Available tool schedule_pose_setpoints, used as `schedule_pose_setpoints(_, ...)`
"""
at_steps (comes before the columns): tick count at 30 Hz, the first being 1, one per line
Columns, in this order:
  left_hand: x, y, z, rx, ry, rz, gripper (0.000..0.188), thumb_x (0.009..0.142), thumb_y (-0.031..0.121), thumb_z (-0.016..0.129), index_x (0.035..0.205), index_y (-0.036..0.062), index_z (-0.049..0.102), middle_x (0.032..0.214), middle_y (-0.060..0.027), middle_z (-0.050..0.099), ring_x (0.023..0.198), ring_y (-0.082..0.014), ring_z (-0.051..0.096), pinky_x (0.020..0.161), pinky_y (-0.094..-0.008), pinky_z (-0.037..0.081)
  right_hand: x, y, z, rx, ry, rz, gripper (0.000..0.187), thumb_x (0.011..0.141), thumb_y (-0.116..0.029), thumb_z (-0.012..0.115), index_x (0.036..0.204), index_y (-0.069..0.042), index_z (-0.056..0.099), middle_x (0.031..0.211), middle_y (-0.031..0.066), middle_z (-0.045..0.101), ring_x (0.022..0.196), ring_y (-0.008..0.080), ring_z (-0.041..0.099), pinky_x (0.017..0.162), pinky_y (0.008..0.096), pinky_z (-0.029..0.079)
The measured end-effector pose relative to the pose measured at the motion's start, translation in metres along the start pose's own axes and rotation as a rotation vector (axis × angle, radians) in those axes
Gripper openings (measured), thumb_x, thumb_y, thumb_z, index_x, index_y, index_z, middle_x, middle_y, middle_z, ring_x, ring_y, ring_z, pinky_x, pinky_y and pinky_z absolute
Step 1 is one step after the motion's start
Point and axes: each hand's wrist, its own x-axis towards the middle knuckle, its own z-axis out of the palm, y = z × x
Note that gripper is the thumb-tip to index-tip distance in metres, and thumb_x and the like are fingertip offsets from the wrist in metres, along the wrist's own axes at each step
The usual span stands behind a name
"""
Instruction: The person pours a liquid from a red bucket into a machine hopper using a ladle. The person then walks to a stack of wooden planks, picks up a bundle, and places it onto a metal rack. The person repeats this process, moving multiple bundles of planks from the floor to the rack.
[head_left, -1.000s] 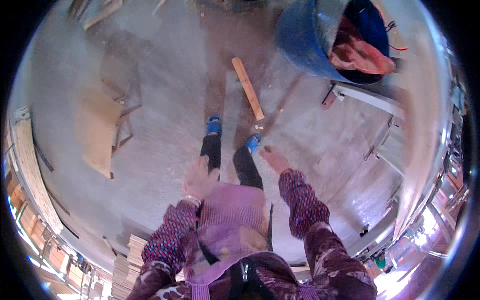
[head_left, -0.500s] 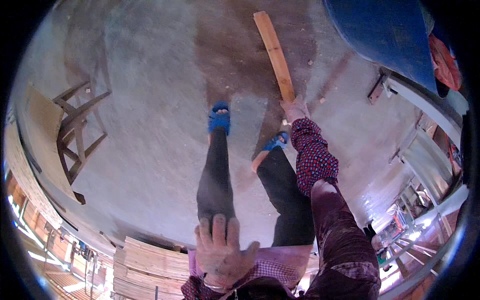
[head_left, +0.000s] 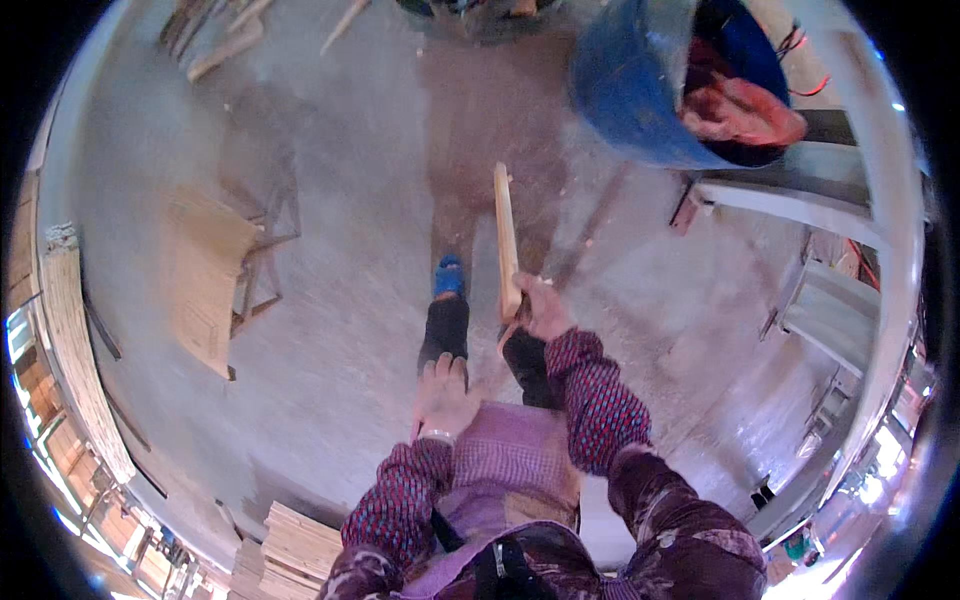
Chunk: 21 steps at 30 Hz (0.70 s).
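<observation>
A narrow strip of pale wood (head_left: pixel 506 225) points away from me over the floor, its near end in my right hand (head_left: pixel 543 306). The fingers of that hand are wrapped round the wood, in front of my right leg. My left hand (head_left: pixel 449 397) holds nothing; its fingers are stretched out over my left thigh, beside the purple checked apron (head_left: pixel 510 450). Red-and-blue patterned sleeves cover both forearms. One blue sandal (head_left: pixel 449 276) shows on my left foot; the right foot is hidden behind the wood and my hand.
A big blue barrel (head_left: pixel 630 90) with a reddish cloth (head_left: pixel 745 112) in it stands far right, near a metal frame (head_left: pixel 790 207). To the left is a wooden stool (head_left: pixel 255 290) with a cardboard sheet (head_left: pixel 205 280). Stacked boards (head_left: pixel 295 550) lie at lower left; wood scraps (head_left: pixel 228 48) lie far left.
The view has shifted, bringing the barrel's opening and the far scraps into sight. My right hand has drawn the wood strip closer to my body. My left hand stays open near my thigh.
</observation>
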Motion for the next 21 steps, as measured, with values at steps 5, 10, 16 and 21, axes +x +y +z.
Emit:
schedule_pose_setpoints(5,0.000,0.024,-0.046,-0.674,-0.015,-0.130,0.050,0.095,0.041,0.051,0.126,0.0030,0.057,0.130,-0.0157,0.055,0.115,-0.0308,0.053,0.102,-0.0370,0.040,-0.164,-0.004,0.040,0.134,-0.035,0.048,0.030,0.087,-0.016,0.067,0.113,-0.002,0.061,0.093,0.0113,0.066,0.081,0.0258,0.067,0.075,0.0379,0.056)
schedule_pose_setpoints(10,0.015,0.112,-0.159,-1.693,-0.300,-0.270,0.038,0.095,0.038,0.058,0.119,0.0086,0.058,0.106,-0.0113,0.063,0.092,-0.0268,0.061,0.085,-0.0406,0.050,-0.299,-0.026,0.055,-0.221,-0.244,-0.101,0.043,0.086,-0.024,0.064,0.119,0.003,0.057,0.102,0.0128,0.065,0.088,0.0237,0.066,0.078,0.0368,0.055)
schedule_pose_setpoints(16,-0.035,0.196,-0.237,-1.899,-0.728,0.166,0.034,0.096,0.029,0.063,0.115,0.0021,0.055,0.103,-0.0135,0.061,0.090,-0.0297,0.066,0.080,-0.0472,0.058,-0.394,-0.002,0.067,0.313,-0.450,-0.164,0.068,0.082,-0.030,0.070,0.133,0.008,0.048,0.124,0.0183,0.060,0.108,0.0319,0.064,0.097,0.0451,0.050)
schedule_pose_setpoints(21,-0.099,0.232,-0.272,-1.627,-0.869,0.311,0.042,0.089,0.022,0.072,0.121,0.0015,0.055,0.111,-0.0120,0.064,0.097,-0.0276,0.066,0.086,-0.0469,0.058,-0.428,0.047,0.095,0.302,-0.209,-0.428,0.068,0.084,-0.033,0.067,0.135,0.007,0.047,0.125,0.0170,0.060,0.110,0.0281,0.062,0.101,0.0381,0.046)
